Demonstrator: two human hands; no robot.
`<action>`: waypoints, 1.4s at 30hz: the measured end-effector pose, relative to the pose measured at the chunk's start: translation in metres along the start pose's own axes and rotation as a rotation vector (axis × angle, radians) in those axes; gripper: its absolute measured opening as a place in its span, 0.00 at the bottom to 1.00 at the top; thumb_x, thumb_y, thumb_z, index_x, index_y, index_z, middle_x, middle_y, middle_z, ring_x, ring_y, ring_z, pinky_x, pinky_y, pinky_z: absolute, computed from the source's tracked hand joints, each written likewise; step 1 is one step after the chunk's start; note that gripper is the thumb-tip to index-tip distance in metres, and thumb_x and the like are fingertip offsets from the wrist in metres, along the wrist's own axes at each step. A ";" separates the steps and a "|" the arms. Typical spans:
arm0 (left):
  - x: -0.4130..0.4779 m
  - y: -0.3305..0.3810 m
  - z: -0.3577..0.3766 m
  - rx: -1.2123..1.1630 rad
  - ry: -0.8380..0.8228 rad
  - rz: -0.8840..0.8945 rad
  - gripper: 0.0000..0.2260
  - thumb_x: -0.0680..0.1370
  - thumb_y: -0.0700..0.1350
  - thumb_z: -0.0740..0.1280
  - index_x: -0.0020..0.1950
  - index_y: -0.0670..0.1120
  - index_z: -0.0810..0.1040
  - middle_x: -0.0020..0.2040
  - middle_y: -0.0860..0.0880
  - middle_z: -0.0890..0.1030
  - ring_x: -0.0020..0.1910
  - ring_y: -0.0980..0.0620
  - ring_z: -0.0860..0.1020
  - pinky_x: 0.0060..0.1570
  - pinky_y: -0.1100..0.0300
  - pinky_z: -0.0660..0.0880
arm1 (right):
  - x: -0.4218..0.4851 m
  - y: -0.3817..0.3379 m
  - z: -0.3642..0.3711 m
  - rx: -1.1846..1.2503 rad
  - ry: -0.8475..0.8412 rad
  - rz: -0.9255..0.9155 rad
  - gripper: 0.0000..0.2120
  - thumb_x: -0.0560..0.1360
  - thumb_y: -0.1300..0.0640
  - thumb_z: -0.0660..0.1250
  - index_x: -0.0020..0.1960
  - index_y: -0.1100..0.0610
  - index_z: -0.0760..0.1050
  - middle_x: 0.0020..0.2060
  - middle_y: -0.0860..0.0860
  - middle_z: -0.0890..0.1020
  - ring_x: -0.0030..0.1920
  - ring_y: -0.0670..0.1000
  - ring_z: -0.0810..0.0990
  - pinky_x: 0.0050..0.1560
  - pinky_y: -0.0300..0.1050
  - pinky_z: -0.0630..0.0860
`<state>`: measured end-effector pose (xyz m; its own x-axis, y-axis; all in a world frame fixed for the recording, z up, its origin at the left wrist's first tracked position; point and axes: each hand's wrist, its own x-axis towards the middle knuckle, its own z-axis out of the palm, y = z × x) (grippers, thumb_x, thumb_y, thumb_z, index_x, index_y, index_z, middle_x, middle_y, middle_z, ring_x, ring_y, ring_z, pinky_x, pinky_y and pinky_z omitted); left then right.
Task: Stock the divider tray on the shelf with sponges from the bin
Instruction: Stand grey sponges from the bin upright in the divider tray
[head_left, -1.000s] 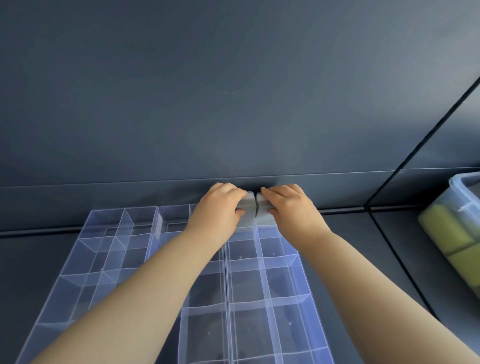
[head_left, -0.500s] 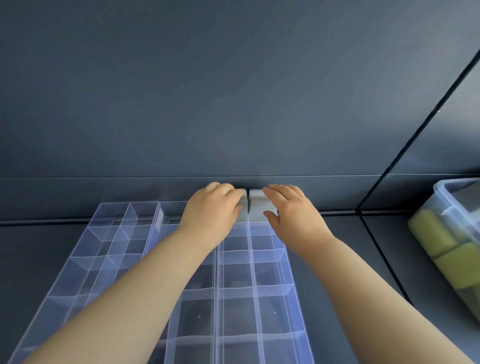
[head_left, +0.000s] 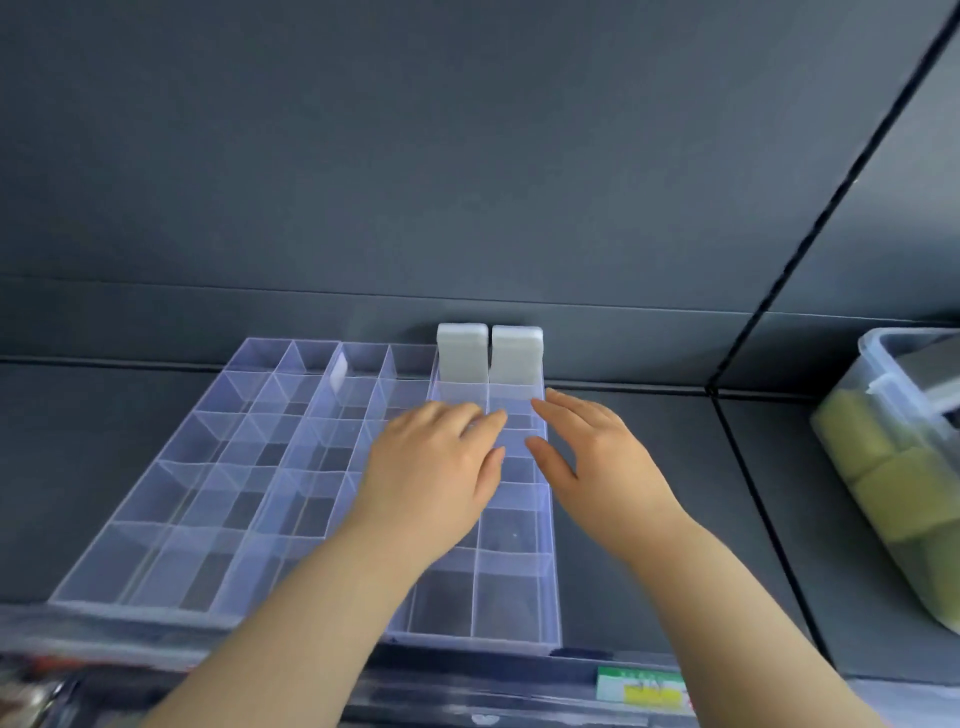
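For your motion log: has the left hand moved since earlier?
Yes: the left hand pulled back toward the person, off the left sponge, along the divider tray.

The setting is a shop aisle, viewed at a retail display unit. Indicators:

- A dark grey shelf (head_left: 649, 519) has a matching flat back panel (head_left: 415, 156).
- A dark seam (head_left: 836, 208) separates this bay from the next bay on the right.
- A transparent label rail (head_left: 493, 696) runs along the near shelf edge. It carries a green and yellow price ticket (head_left: 641, 687), with print too blurred to read.
- A clear divider tray (head_left: 171, 499) lies on the shelf. Two white sponges (head_left: 461, 353) stand upright in its far right compartments.
- A clear bin (head_left: 883, 358) of yellow-green sponges (head_left: 883, 493) stands at the right.
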<state>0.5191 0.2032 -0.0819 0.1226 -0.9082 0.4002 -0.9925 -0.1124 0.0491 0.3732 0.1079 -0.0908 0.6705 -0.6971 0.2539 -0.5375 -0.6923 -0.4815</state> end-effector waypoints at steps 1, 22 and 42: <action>-0.007 0.003 -0.003 -0.007 0.007 0.009 0.17 0.75 0.49 0.56 0.53 0.46 0.81 0.45 0.51 0.82 0.41 0.46 0.80 0.38 0.56 0.76 | -0.010 -0.004 -0.003 0.002 0.010 0.012 0.21 0.78 0.49 0.60 0.70 0.52 0.68 0.70 0.47 0.68 0.70 0.48 0.63 0.62 0.33 0.57; -0.090 0.144 -0.044 -0.384 0.054 0.513 0.18 0.75 0.51 0.58 0.56 0.46 0.81 0.41 0.51 0.82 0.38 0.48 0.80 0.34 0.56 0.75 | -0.301 -0.046 -0.104 -0.193 0.412 0.720 0.21 0.76 0.45 0.61 0.68 0.48 0.69 0.66 0.43 0.71 0.68 0.46 0.66 0.66 0.42 0.64; 0.014 0.452 -0.007 -0.487 0.043 0.622 0.17 0.75 0.49 0.58 0.58 0.46 0.80 0.46 0.52 0.83 0.43 0.52 0.80 0.40 0.58 0.76 | -0.429 0.184 -0.271 -0.078 0.502 0.852 0.18 0.75 0.50 0.63 0.64 0.47 0.72 0.55 0.40 0.73 0.61 0.45 0.72 0.58 0.38 0.65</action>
<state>0.0724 0.1427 -0.0477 -0.4449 -0.7291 0.5201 -0.7686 0.6089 0.1961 -0.1518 0.2292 -0.0606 -0.2406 -0.9531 0.1836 -0.7836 0.0791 -0.6162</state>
